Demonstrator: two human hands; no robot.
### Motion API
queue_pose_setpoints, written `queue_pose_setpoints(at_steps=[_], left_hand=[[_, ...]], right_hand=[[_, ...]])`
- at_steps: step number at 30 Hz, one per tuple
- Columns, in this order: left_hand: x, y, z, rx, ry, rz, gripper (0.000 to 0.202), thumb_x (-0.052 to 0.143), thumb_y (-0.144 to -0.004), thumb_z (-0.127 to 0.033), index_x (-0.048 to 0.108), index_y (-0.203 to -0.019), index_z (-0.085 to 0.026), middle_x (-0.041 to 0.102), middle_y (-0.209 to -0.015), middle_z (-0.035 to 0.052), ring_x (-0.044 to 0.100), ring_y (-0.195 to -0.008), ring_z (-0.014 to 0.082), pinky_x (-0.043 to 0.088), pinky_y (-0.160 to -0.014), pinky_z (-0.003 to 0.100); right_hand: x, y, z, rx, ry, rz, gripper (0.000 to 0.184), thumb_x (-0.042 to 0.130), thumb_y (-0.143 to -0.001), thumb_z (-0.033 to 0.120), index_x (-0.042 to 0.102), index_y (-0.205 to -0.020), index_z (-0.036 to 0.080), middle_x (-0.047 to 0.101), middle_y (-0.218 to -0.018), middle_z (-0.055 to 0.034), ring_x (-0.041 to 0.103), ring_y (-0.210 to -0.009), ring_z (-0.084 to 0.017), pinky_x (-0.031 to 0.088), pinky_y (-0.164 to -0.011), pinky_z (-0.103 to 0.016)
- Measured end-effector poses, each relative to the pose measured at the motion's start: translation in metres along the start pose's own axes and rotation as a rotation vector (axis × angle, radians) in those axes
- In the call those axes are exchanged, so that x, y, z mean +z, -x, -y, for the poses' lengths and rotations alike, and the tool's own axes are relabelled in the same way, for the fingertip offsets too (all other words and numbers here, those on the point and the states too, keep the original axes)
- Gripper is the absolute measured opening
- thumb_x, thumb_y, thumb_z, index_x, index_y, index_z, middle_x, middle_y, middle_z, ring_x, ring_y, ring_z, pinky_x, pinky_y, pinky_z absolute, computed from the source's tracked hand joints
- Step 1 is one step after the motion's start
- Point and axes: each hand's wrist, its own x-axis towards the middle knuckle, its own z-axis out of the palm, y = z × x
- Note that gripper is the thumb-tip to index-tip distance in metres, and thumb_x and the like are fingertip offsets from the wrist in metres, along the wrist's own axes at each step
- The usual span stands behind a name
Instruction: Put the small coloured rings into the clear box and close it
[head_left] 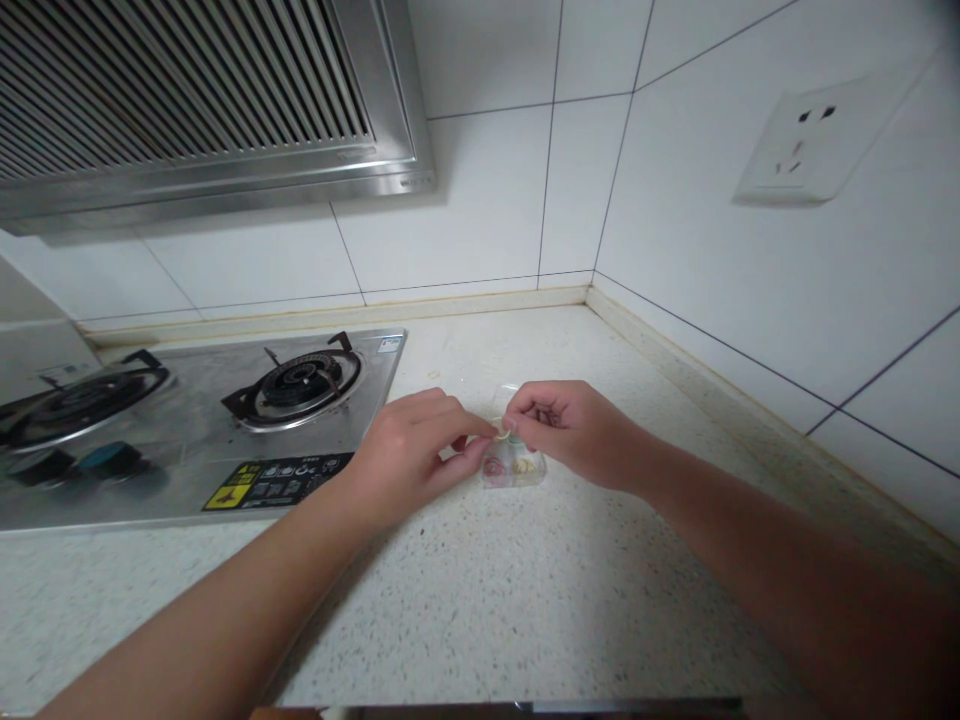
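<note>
1. The left hand (420, 445) has its thumb and index finger brought together at the tips, pinching one side of a thin, pale yellow band (502, 434).
2. The right hand (566, 430) pinches the other side of that band between thumb and index finger, its remaining fingers curled in; the fingertips of the two hands nearly meet.
3. The band is held just above a small clear box (514, 482), which rests on the speckled counter (480, 600); whether it touches the box cannot be told.
4. In the near part of the box lie pinkish loops (495, 467) on the left and yellowish loops (523, 466) on the right, side by side; the far part is partly hidden by the hands.
5. A small yellowish ring (433, 375) lies on the counter beyond the left hand, apart from the box.
6. To the left is a steel gas cooktop (180, 450), under a range hood (225, 100).
7. A wall socket (806, 145) is at the upper right.
</note>
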Motion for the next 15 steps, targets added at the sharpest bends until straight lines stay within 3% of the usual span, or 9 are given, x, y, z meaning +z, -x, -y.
queue_pose_setpoints(at_steps=[9, 15], left_hand=[[-0.0002, 0.0008, -0.0015, -0.112, 0.068, -0.043, 0.01, 0.061, -0.096, -0.02, 0.071, -0.097, -0.018, 0.067, -0.077, 0.0014, 0.059, -0.071, 0.0142, 0.044, -0.069, 0.028], [0.0017, 0.0019, -0.0015, -0.232, 0.102, 0.022, 0.011, 0.059, -0.096, -0.022, 0.07, -0.094, -0.019, 0.065, -0.078, 0.0009, 0.058, -0.07, 0.0142, 0.043, -0.064, 0.026]], right_hand=[[-0.0017, -0.0005, -0.001, -0.001, -0.007, 0.008, 0.021, 0.061, -0.09, 0.033, 0.065, -0.079, 0.016, 0.054, -0.061, 0.0027, 0.043, -0.055, -0.01, 0.03, -0.049, -0.025], [-0.0004, 0.0002, 0.0006, -0.018, -0.018, 0.023, 0.02, 0.061, -0.089, 0.032, 0.064, -0.078, 0.015, 0.051, -0.06, 0.0038, 0.041, -0.055, -0.01, 0.029, -0.048, -0.024]])
